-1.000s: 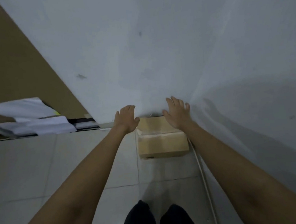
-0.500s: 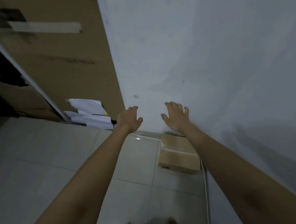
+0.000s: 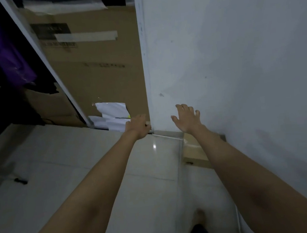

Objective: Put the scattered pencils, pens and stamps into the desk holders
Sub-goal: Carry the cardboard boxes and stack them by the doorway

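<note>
A pale tiled floor (image 3: 43, 194) was seen, glossy, with a light reflected near the wall. A small cardboard box (image 3: 193, 151) lay on it against the white wall. White papers (image 3: 111, 117) were stacked at the foot of a large cardboard carton (image 3: 96, 65). A small dark object (image 3: 20, 180) lay at the left.

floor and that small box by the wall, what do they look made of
Floor: looks like glazed ceramic tile, going by the pale squares, thin grout lines and a sharp light glint. Small box: likely plain cardboard, given its matte tan faces and what seems a clear tape strip on top.
</note>
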